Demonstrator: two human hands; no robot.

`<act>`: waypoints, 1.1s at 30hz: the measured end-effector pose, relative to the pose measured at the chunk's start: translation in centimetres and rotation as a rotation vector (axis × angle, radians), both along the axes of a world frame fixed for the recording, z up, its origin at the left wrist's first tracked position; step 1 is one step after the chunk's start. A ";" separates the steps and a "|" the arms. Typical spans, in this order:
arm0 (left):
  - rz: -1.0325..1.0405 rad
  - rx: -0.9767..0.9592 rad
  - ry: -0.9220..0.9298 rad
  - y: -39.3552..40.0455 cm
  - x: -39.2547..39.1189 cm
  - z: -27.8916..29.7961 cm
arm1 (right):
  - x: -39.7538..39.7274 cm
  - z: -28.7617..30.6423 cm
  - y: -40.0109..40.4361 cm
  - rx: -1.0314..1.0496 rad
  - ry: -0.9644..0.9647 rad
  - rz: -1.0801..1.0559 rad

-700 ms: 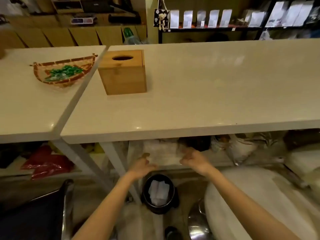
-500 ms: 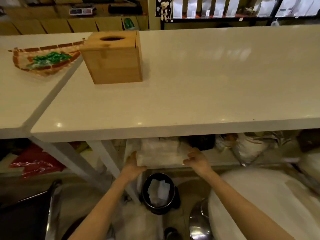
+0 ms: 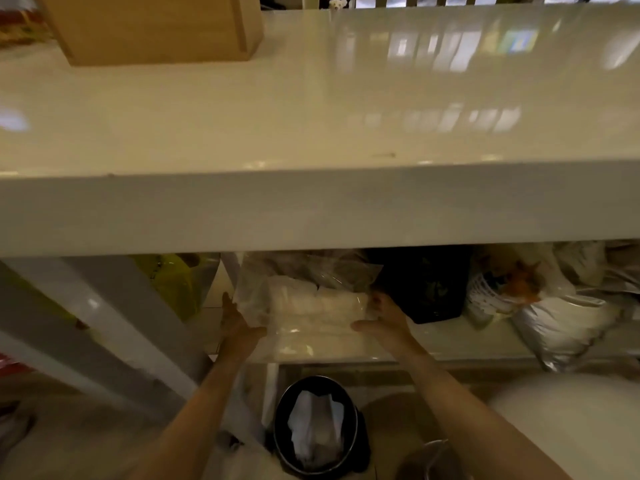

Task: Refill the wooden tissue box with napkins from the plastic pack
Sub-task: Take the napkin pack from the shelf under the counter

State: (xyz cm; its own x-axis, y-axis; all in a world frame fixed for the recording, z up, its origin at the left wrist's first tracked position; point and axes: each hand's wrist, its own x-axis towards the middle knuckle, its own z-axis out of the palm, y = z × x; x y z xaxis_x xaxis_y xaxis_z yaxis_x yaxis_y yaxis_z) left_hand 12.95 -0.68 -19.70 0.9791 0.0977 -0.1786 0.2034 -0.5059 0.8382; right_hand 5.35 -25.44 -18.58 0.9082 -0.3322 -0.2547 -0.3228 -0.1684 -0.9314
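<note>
While blurred by motion, shows at far left a white slanted table leg (image 3: 104, 327) under the glossy white tabletop (image 3: 311, 133). Up at the top left edge, resting on that tabletop, sits the light wooden tissue box (image 3: 156, 26), cropped so only its lower walls show. Below the slab, behind the leg, holds a crumpled yellow-green plastic bag (image 3: 169, 282) on the pale lower shelf (image 3: 450, 341). Next along, reaches in with the left hand (image 3: 239, 327), palm pressed flat against the left end of the clear plastic pack of white napkins (image 3: 308, 313), fingers extended and close together, thumb tucked under the near edge. Lies on the lower shelf, this pack, directly under the table edge and well below the wooden box, with loose transparent film bunched up behind it. Straight beneath, on the floor, stands a round black waste bin (image 3: 318, 427) with white crumpled paper inside. Further right, meets the pack's right end with the right hand (image 3: 384, 320), fingers extended along the side and thumb pointing inward across the front; cannot tell how firmly either hand grips. Beyond that, touching nothing of the pack, sits a dark black bag (image 3: 426, 285), then a pile of white and silvery plastic sacks (image 3: 568, 323) at far right.
</note>
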 end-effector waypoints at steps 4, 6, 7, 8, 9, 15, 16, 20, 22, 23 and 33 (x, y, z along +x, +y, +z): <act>0.062 -0.141 0.133 0.5 2.0 -0.8 | 1.2 -0.7 0.0 0.014 -0.016 -0.038; 0.020 -0.165 0.170 0.0 2.9 -0.9 | 1.4 -0.9 -0.2 -0.006 0.003 -0.024; 0.005 -0.132 0.157 -0.4 3.3 -0.7 | 1.3 -0.7 -0.3 -0.013 0.011 -0.013; 0.003 -0.100 0.148 -0.7 3.5 -0.7 | 1.1 -0.7 -0.4 -0.024 0.011 -0.008; 0.006 -0.080 0.153 -1.3 3.5 -0.5 | 0.9 -0.6 -0.6 -0.038 0.005 -0.014; -0.072 -0.016 0.082 -0.5 0.3 1.2 | -2.3 1.7 -1.6 -0.099 0.036 -0.019; -0.086 -0.057 0.035 -0.6 -0.7 2.0 | -3.0 2.5 -1.8 -0.102 0.036 -0.024; -0.149 -0.123 0.075 -0.1 -4.7 6.7 | -6.8 6.5 -2.2 -0.126 0.051 -0.017; -0.218 -0.140 0.111 0.4 -6.8 9.5 | -9.1 8.8 -2.6 -0.129 0.102 -0.006; -0.247 -0.164 0.133 0.8 -7.9 11.0 | -10.4 9.9 -2.9 -0.109 0.111 0.005; -0.680 -0.103 -0.063 1.9 -17.1 28.8 | -19.9 25.8 -6.1 -0.124 0.029 0.186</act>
State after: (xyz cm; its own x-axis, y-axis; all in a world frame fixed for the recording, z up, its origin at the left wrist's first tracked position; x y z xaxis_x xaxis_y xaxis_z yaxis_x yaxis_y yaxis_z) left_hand -4.12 1.23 9.06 0.8254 -0.5565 -0.0952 -0.1813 -0.4211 0.8887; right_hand -14.56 -31.57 7.19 0.9497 -0.1904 -0.2488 -0.3015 -0.3399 -0.8908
